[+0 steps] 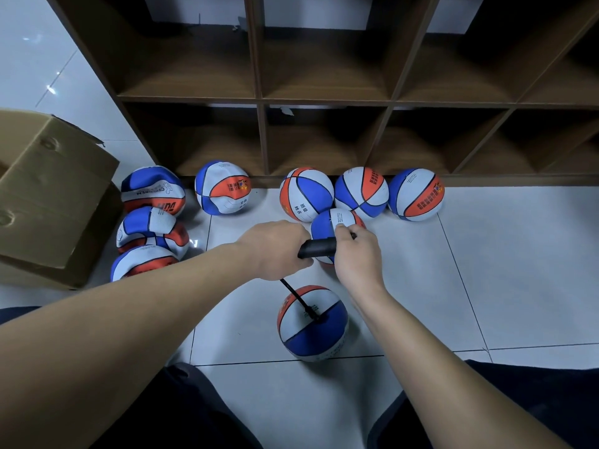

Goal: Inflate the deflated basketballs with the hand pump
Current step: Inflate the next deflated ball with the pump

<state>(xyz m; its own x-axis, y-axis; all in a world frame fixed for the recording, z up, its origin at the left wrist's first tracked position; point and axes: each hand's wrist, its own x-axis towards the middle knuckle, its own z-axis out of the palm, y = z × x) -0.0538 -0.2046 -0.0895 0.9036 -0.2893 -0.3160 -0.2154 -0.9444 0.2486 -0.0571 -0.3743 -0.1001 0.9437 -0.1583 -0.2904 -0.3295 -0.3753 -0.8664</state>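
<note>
Shelving of dark brown wood with open square compartments (324,98) stood beyond both hands, and a brown cardboard box (55,196) lay well off to the left of the left fingers. Round orange, white and blue rubber basketballs (361,192) lined the shelf foot beyond the fingers, while dented, slack ones (152,233) were heaped beside the box.

The ball being filled, an orange, white and blue basketball (312,324), rested on the pale tiled floor (453,270) below and nearer than the fingers, between the person's knees. It looked nearly round, so probably firm by then, light, and apt to roll; steadying it with knees or a palm on top would seem wise.

The black plastic hand pump (319,247) was held between the hands. The left hand (275,249) was clenched round its barrel, and the right hand (358,254) was curled round the far handle end. A thin black hose (296,298) ran down from under the left fingers to the ball's valve. The hose would likely flex easily, and the needle could bend if the pump were yanked sideways.
</note>
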